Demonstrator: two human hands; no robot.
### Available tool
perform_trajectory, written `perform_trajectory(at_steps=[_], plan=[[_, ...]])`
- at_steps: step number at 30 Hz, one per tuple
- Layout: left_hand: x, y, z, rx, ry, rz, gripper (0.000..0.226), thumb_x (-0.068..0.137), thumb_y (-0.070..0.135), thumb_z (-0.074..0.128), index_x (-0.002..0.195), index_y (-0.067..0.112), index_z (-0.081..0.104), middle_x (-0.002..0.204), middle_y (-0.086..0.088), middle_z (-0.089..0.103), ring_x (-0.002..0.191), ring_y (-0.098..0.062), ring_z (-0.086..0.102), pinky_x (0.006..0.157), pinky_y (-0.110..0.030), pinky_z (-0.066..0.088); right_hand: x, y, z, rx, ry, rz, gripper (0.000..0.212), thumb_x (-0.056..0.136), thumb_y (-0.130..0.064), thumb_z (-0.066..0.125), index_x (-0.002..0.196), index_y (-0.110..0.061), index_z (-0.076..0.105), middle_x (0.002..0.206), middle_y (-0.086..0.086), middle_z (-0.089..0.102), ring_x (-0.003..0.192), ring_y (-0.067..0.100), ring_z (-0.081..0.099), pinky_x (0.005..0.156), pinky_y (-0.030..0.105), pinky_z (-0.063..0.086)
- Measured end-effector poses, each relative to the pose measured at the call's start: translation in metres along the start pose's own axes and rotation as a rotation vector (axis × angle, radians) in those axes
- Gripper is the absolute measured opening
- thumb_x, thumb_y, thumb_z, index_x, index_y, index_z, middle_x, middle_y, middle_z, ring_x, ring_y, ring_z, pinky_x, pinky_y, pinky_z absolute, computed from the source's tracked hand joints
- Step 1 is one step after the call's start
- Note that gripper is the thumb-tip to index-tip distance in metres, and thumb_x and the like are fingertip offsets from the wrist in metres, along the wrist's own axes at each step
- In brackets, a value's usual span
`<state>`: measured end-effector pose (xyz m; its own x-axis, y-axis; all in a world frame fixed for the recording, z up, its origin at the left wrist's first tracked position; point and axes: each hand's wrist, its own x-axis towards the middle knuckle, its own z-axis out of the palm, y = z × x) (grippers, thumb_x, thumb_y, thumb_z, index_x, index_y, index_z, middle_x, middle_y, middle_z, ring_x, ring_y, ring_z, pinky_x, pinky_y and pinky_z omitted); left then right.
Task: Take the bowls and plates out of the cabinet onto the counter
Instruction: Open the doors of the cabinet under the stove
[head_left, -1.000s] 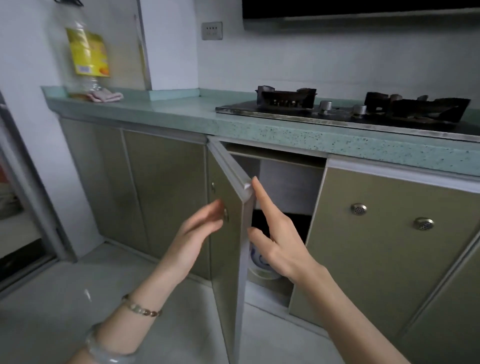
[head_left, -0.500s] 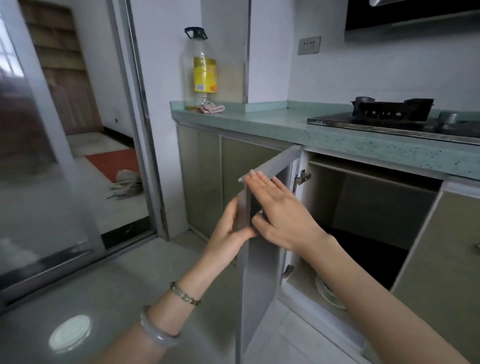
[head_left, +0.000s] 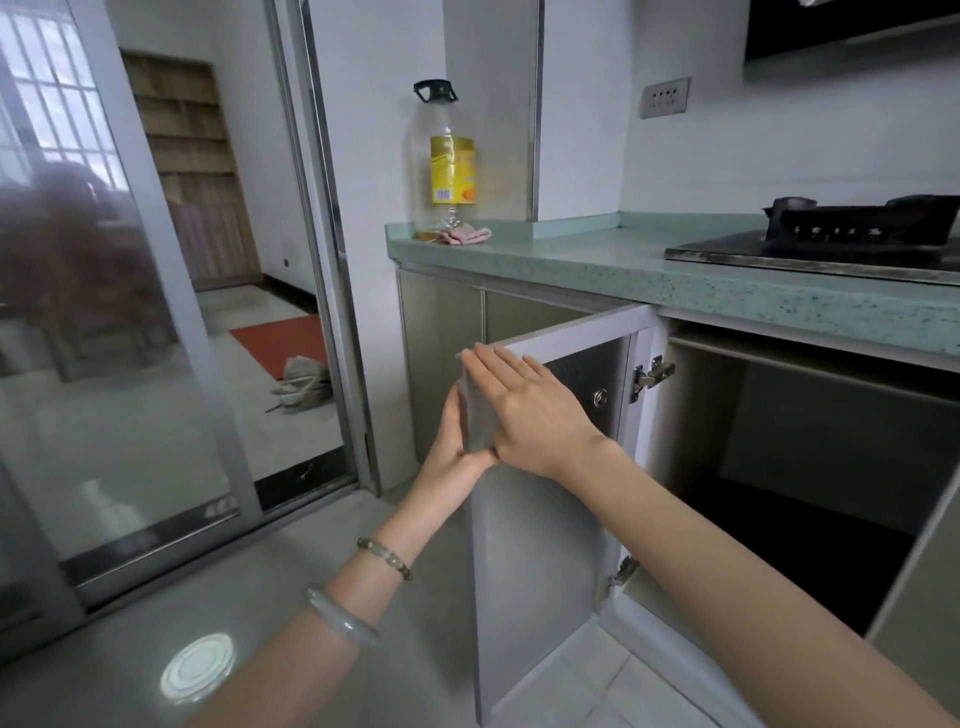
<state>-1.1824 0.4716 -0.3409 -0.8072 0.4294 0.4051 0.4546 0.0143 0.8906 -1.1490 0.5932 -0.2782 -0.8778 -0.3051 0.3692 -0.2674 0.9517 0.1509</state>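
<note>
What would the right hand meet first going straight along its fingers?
Right hand lies flat on the open cabinet door, fingertips at its top free corner. Past that edge it looks free; depth to the closed cabinet front beyond unclear.

Bare-armed, with beaded bracelet (head_left: 385, 557) and pale bangle (head_left: 341, 616) behind the left grip (head_left: 450, 442).

Soft daylight from window (head_left: 31, 104) at left; kitchen evenly lit, faint shadows. Hazy reflections on glass sliding door (head_left: 130, 312); round glare spot on floor (head_left: 197, 667). Cabinet interior (head_left: 810, 519) nearly black. Cabinet door (head_left: 535, 545) top corner motion-blurred. Wide-angle lens bends pic edges.
</note>
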Motion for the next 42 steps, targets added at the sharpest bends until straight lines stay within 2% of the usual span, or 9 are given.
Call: perform_trajectory(at_steps=[5, 8, 12, 16, 21, 26, 31, 33, 42], plan=[[0.007, -0.013, -0.003, 0.077, 0.076, 0.023, 0.089, 0.082, -0.001, 0.066, 0.138, 0.040, 0.010, 0.130, 0.038, 0.024, 0.110, 0.037, 0.028, 0.088, 0.006, 0.029, 0.002, 0.006, 0.006, 0.100, -0.028, -0.017, 0.093, 0.080, -0.018, 0.056, 0.152, -0.016, -0.003, 0.161, 0.006, -0.005, 0.149, 0.022, -0.003, 0.120, 0.038, 0.007], [0.007, -0.018, -0.005, 0.035, 0.127, -0.017, 0.087, 0.081, -0.002, 0.067, 0.143, 0.034, 0.019, 0.142, 0.016, 0.037, 0.129, 0.003, 0.038, 0.109, -0.024, 0.035, -0.009, 0.019, 0.010, 0.078, -0.014, -0.007, 0.090, 0.082, -0.014, 0.052, 0.151, -0.015, -0.006, 0.161, 0.006, -0.009, 0.148, 0.022, -0.006, 0.121, 0.036, 0.005], [0.007, -0.028, 0.005, 0.070, 0.202, -0.065, 0.100, 0.082, 0.002, 0.068, 0.153, 0.024, 0.002, 0.159, -0.001, 0.018, 0.145, -0.018, 0.022, 0.118, -0.049, 0.021, -0.044, 0.051, 0.018, -0.006, -0.028, 0.053, 0.081, 0.087, -0.010, 0.043, 0.151, -0.016, -0.006, 0.160, 0.004, -0.011, 0.148, 0.020, -0.008, 0.121, 0.033, 0.001], [0.004, -0.034, 0.054, 0.367, 0.418, 0.228, 0.099, 0.073, 0.018, 0.065, 0.152, 0.010, 0.005, 0.161, -0.010, 0.005, 0.148, -0.025, 0.010, 0.118, -0.053, 0.014, -0.094, 0.095, 0.018, -0.128, -0.057, 0.164, 0.073, 0.093, -0.013, 0.040, 0.151, -0.015, -0.003, 0.161, 0.006, -0.005, 0.148, 0.021, -0.004, 0.118, 0.030, -0.004], [0.010, -0.041, 0.176, 0.346, 0.051, 0.338, 0.099, 0.079, 0.032, 0.067, 0.152, 0.008, 0.005, 0.160, -0.006, 0.004, 0.148, -0.018, 0.005, 0.120, -0.038, 0.003, -0.175, 0.150, 0.005, -0.443, -0.128, 0.203, 0.071, 0.085, -0.013, 0.055, 0.148, -0.007, 0.025, 0.155, 0.016, 0.026, 0.143, 0.032, 0.025, 0.117, 0.044, 0.011], [0.017, -0.048, 0.303, 0.365, -0.270, 0.302, 0.098, 0.084, 0.052, 0.060, 0.152, 0.011, 0.003, 0.161, -0.003, -0.005, 0.149, -0.019, 0.003, 0.118, -0.035, 0.001, -0.240, 0.211, -0.006, -0.656, -0.390, 0.328, 0.063, 0.095, -0.011, 0.037, 0.151, -0.006, 0.007, 0.159, 0.017, 0.010, 0.147, 0.031, 0.006, 0.116, 0.041, -0.008], [0.032, -0.052, 0.389, 0.387, -0.527, 0.237, 0.102, 0.083, 0.060, 0.058, 0.152, 0.010, 0.002, 0.162, -0.007, -0.004, 0.148, -0.023, 0.007, 0.118, -0.041, 0.006, -0.259, 0.244, -0.009, -0.942, -0.514, 0.401, 0.052, 0.095, -0.011, 0.031, 0.147, -0.005, 0.027, 0.151, 0.017, 0.034, 0.144, 0.029, 0.024, 0.118, 0.047, 0.010], [0.039, -0.052, 0.410, 0.371, -0.558, 0.225, 0.101, 0.083, 0.059, 0.059, 0.152, 0.009, 0.005, 0.162, -0.008, 0.002, 0.148, -0.023, 0.010, 0.118, -0.042, 0.010, -0.258, 0.252, -0.007, -0.956, -0.618, 0.429, 0.052, 0.095, -0.011, 0.018, 0.147, -0.006, 0.026, 0.151, 0.015, 0.034, 0.145, 0.030, 0.019, 0.117, 0.050, 0.001], [0.052, -0.044, 0.436, 0.231, -0.581, 0.182, 0.059, 0.085, 0.034, 0.067, 0.128, 0.006, 0.037, 0.136, -0.011, 0.053, 0.129, -0.030, 0.047, 0.106, -0.041, 0.030, -0.240, 0.244, -0.002, -1.129, -0.845, 0.401, 0.037, 0.098, -0.021, 0.036, 0.130, -0.018, 0.054, 0.138, 0.005, 0.050, 0.135, 0.029, 0.036, 0.115, 0.055, -0.003]])
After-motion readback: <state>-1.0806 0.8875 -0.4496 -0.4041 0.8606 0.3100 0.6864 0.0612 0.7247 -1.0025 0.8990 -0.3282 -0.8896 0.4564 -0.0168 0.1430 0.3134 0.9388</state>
